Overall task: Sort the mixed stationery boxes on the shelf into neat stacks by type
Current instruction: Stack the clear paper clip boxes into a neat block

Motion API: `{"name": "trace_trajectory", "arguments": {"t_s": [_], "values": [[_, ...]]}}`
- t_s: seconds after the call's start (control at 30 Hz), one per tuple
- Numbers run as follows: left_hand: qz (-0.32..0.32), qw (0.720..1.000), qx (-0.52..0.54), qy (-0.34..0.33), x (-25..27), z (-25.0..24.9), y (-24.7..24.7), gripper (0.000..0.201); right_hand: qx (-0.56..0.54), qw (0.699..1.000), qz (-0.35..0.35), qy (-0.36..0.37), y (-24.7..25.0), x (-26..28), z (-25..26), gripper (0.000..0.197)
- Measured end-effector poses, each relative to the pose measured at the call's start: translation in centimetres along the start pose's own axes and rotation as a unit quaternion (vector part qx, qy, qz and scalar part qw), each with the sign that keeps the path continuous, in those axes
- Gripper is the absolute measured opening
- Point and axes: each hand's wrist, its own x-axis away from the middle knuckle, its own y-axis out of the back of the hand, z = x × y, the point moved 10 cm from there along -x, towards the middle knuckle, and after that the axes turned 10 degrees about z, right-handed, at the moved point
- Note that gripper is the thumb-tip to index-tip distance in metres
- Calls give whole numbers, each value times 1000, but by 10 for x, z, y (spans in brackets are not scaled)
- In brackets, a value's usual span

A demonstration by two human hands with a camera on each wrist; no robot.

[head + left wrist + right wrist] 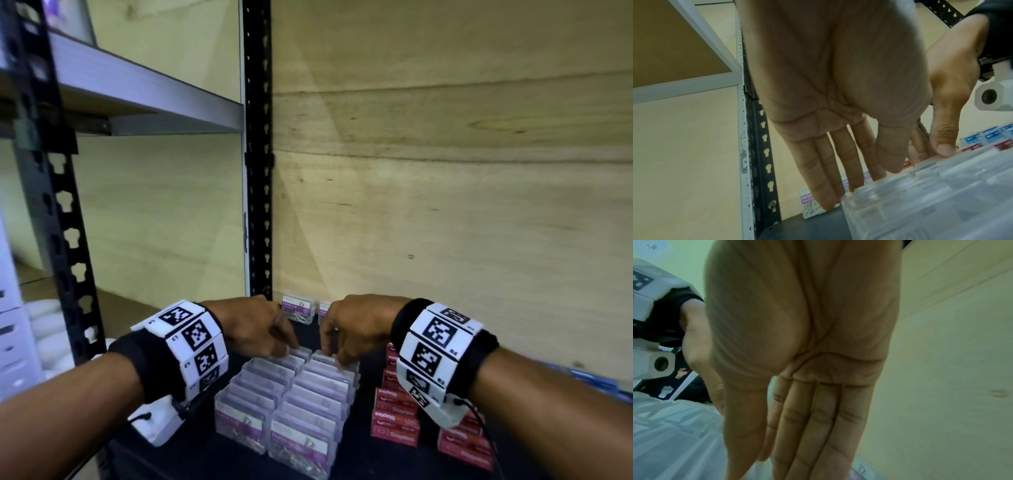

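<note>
Clear paper-clip boxes (291, 390) hide fingertips of flat, straight-fingered left hand (253, 325) and right hand (356, 325).

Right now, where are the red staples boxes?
In the head view the red staples boxes are stacked on the dark shelf, right of the clear paper clip boxes, under the right hand's wrist.

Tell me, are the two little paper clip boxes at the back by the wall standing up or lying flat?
Standing up. The two paper clip boxes show their purple labels facing forward, upright against the wall.
</note>
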Motion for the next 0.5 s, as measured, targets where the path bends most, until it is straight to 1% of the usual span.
{"name": "trace_trajectory", "arguments": {"t_s": [0.13,0.23,0.4,0.47,0.5], "values": [[4,1000,10,0,-1,0,0,28,9,1000,0,8,1,1,1,28],[10,1000,21,2,-4,2,0,28,2,1000,8,13,2,-2,0,25],[16,999,50,4,-15,9,6,24,-75,996,45,21,2,-11,-7,16],[6,998,66,7,-21,15,13,24,-113,991,64,14,3,-17,-14,14],[-4,997,72,10,-24,19,17,24,-120,991,59,8,7,-20,-18,13]]}}
